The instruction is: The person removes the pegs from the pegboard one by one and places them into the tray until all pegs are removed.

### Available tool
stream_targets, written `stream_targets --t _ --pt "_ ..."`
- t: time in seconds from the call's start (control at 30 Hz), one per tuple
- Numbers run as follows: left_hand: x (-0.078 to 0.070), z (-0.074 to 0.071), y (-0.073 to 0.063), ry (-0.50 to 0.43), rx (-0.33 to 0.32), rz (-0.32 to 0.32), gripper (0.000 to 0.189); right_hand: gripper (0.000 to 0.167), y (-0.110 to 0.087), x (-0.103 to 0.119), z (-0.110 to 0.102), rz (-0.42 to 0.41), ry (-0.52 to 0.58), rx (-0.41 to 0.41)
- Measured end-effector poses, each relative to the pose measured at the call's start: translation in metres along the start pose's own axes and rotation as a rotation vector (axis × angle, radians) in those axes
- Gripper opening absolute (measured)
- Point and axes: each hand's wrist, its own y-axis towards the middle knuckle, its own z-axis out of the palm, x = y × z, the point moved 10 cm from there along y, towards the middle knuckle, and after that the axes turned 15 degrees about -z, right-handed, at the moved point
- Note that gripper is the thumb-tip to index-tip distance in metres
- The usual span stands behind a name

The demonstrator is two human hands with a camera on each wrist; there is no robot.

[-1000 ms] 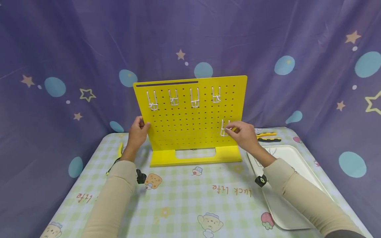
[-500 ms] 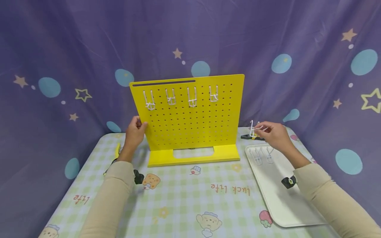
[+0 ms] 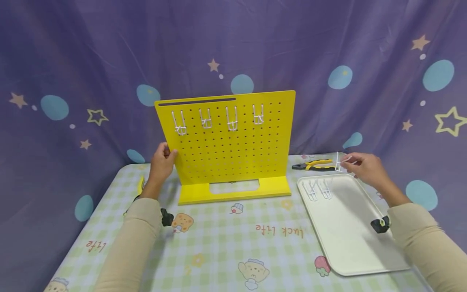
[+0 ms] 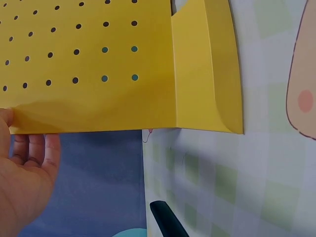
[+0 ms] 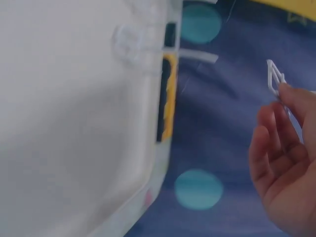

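Note:
A yellow pegboard [image 3: 226, 150] stands upright on the table, with several white wire hooks [image 3: 232, 119] hung in a row near its top. At the board's left edge my left hand [image 3: 161, 165] grips it, thumb on the front face and fingers behind. The left wrist view shows this hand [image 4: 29, 173] at the edge too. Off to the right, my right hand [image 3: 366, 170] pinches one white wire hook [image 3: 338, 162] above the tray's far end. In the right wrist view the hook [image 5: 274, 79] sticks out from between thumb and fingers.
A cream tray [image 3: 346, 231] lies at right with two white hooks [image 3: 326, 190] at its far left. Yellow-and-black pliers [image 3: 315, 165] lie behind it. Another yellow-and-black tool [image 3: 140, 184] is partly hidden behind the left arm. A purple curtain [image 3: 233, 44] hangs behind the table.
My right hand has pulled away from the board to the right, carrying the hook that was at its lower right. My left hand keeps its grip on the edge.

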Motion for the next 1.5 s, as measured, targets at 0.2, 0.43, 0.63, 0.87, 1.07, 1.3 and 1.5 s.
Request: stream_targets --t 0.2,0.43,0.63,0.87,1.07,1.3,1.5 --pt "-0.002 -0.003 0.001 0.007 -0.003 0.021 0.036 0.023 -0.013 -0.030 0.019 0.056 0.035 0.168" --pt "-0.002 -0.003 0.002 0.000 -0.003 0.031 0.037 0.013 -0.023 -0.044 0.045 -0.008 0.069 0.254" --pt "-0.002 -0.004 0.002 0.007 -0.010 0.027 0.037 0.004 -0.022 -0.046 0.061 -0.129 0.009 0.239" --pt "-0.001 -0.003 0.002 0.007 -0.013 0.023 0.037 0.006 -0.022 -0.042 0.071 -0.185 0.075 0.244" --pt "-0.002 0.001 0.000 0.017 0.007 0.026 0.038 0.006 -0.026 -0.048 0.074 -0.127 0.017 0.283" --pt "-0.003 -0.001 -0.003 0.007 -0.004 0.008 0.037 0.005 -0.026 -0.055 0.077 -0.088 -0.009 0.299" --pt "-0.002 -0.001 -0.003 0.009 0.005 0.001 0.037 0.006 -0.025 -0.054 0.075 -0.119 -0.024 0.290"
